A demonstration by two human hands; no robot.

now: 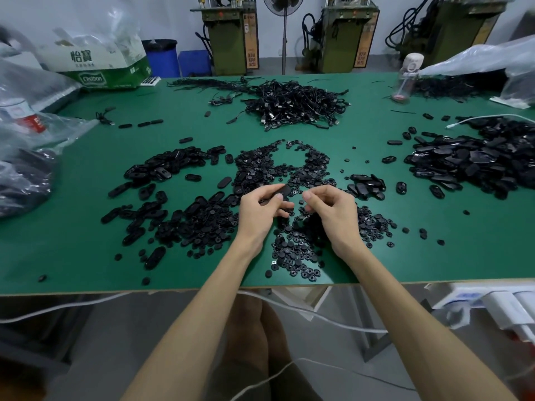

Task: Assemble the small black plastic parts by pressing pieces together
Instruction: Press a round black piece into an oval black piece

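Observation:
My left hand grips a black oval plastic shell between thumb and fingers, just above the green table. My right hand hovers beside it, its fingertips curled together near the shell; whether they pinch a small part I cannot tell. Small round black buttons lie scattered beneath both hands. More oval shells are heaped to the left and in front.
A big pile of oval shells fills the right side. A tangle of black cables lies at the back centre. Plastic bags crowd the left edge, a bottle stands back right, a white cable crosses the right.

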